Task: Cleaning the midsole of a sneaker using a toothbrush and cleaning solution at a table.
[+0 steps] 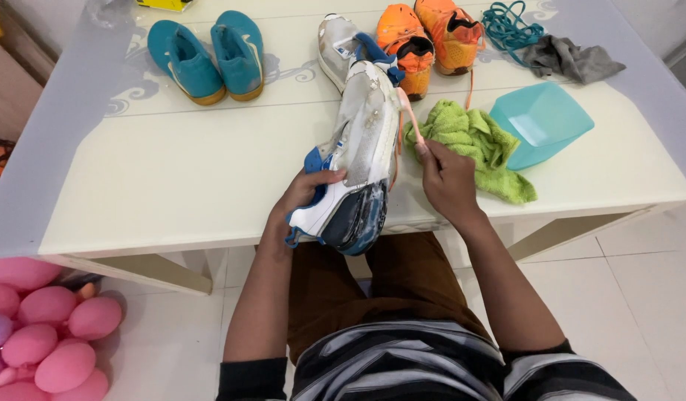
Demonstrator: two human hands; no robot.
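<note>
Striped knit fabric and brown trousers fill my six o'clock. Above them, my left hand wraps its fingers closed around the heel of a scuffed white-and-blue shoe, whose smooth upper angles toward twelve over the glossy cream table. My right hand pinches an orange lace between fingertips. At two o'clock lie a fluffy green towel and a smooth teal plastic bowl.

Home room, tiled floor, white table, pink balloons
</note>
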